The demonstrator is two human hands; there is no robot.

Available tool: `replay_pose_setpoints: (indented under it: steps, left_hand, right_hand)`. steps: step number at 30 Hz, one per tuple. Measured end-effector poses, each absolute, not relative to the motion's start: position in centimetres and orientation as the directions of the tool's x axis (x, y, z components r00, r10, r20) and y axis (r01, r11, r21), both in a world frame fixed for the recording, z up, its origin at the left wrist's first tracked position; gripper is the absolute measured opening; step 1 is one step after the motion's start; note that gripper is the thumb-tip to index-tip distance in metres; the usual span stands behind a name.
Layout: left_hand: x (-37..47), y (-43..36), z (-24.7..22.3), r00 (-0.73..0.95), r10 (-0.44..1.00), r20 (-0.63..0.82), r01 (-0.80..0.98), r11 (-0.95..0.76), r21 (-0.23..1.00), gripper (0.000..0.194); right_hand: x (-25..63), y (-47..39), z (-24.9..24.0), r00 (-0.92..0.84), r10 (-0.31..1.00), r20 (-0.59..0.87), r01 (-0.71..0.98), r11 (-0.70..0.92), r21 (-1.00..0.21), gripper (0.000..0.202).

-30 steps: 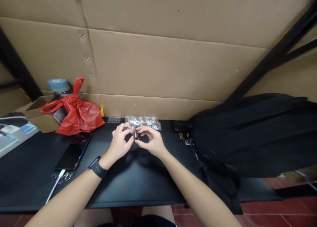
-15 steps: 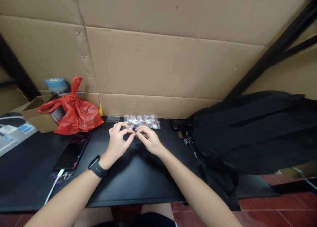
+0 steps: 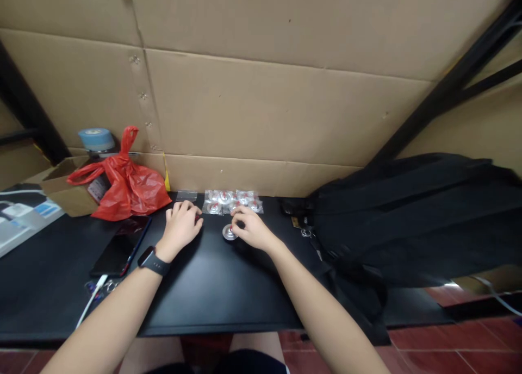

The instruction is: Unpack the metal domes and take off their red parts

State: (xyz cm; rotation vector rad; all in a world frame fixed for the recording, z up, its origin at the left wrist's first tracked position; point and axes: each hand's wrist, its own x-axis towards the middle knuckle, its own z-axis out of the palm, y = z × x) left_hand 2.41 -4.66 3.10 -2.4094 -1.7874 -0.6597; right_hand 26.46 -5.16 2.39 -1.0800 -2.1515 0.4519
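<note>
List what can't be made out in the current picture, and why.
All in the head view:
- Red item: mostly covered by the left hand; its shape is unclear.
- Silver disc: right side hidden by the right hand; firmness of grip unclear.
- Clear packets: any markings too small and blurred.
- Black bag: cut off by the right edge.

Person's L forearm (image 3: 116, 311) runs fwd from bottom L, bare; L hand (image 3: 181, 223) palm-down, fingers fwd & loosely bent, thumb on its R side. R forearm (image 3: 322, 303), also bare, angles fwd & inward from bottom R; R hand (image 3: 253, 231) has thumb & index tips tog. in a pinch, small gap btwn. Hands apart, approx. level. Thighs (image 3: 154, 353) partly visible below.
</note>
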Motion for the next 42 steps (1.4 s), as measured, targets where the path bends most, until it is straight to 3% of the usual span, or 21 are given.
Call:
replay_pose_setpoints:
  steps: [6,10,13,21,28,32,36,39,42]
  left_hand:
    - [1.8,-4.0,2.6,0.227,0.948,0.225,0.950,-0.266,0.162,0.016]
    - [1.6,-3.8,2.6,0.214,0.945,0.246,0.946,-0.263,0.189,0.009]
    - [1.2,-3.6,2.4,0.165,0.951,0.260,0.962,-0.213,0.168,0.011]
    - [0.8,-3.2,2.4,0.213,0.954,0.211,0.948,-0.253,0.190,0.017]
    - [1.9,-3.5,3.1,0.250,0.931,0.266,0.842,-0.345,0.415,0.008]
    - [2.4,-3.9,3.4,0.294,0.897,0.330,0.794,-0.421,0.439,0.009]
    - [2.6,-4.1,3.4,0.321,0.875,0.362,0.777,-0.462,0.428,0.011]
    - [2.9,-4.5,3.7,0.325,0.872,0.366,0.768,-0.469,0.435,0.015]
    - [3.4,-5.1,4.2,0.311,0.879,0.362,0.747,-0.461,0.479,0.017]
  right_hand:
    - [28.9,-4.4,2.6,-0.495,0.817,0.296,0.613,0.569,-0.548,0.006]
    - [32.0,-3.5,1.9,-0.353,0.914,0.201,0.783,0.406,-0.471,0.028]
    - [33.3,-2.9,1.4,-0.284,0.950,0.127,0.809,0.308,-0.501,0.037]
    - [32.7,-2.3,0.9,-0.269,0.962,0.044,0.801,0.249,-0.544,0.036]
    - [32.4,-2.6,1.0,-0.349,0.931,0.110,0.765,0.351,-0.540,0.039]
    - [32.2,-3.1,1.5,-0.403,0.908,0.114,0.730,0.394,-0.559,0.052]
    - [31.7,-3.7,2.2,-0.411,0.908,0.084,0.750,0.390,-0.535,0.043]
    - [30.8,-4.1,2.8,-0.382,0.901,0.206,0.736,0.431,-0.522,0.035]
    - [29.2,-4.7,3.4,-0.338,0.862,0.378,0.624,0.506,-0.596,0.030]
